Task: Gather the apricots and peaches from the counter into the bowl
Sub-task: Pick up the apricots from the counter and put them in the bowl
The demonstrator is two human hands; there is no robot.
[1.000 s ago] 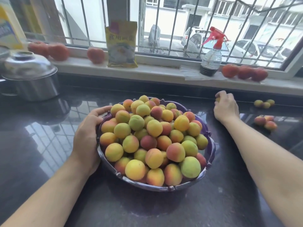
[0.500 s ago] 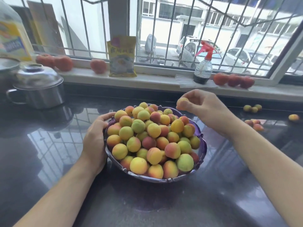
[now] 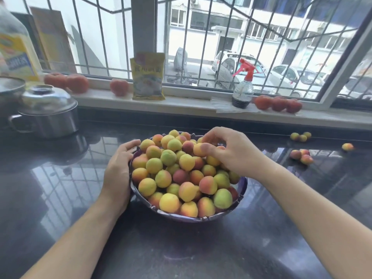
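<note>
Placing step: right hand [image 3: 231,152] pinches apricot [image 3: 199,150] over heaped bowl [image 3: 242,184], mid-tabletop. Left hand [image 3: 118,168] grips bowl's left rim, steadying. Next, likely: release gently onto pile so nothing rolls off, then reach loose fruit [image 3: 301,156] near tabletop's right back edge.

Loose fruit [image 3: 301,154] right of bowl [image 3: 242,184].
</note>
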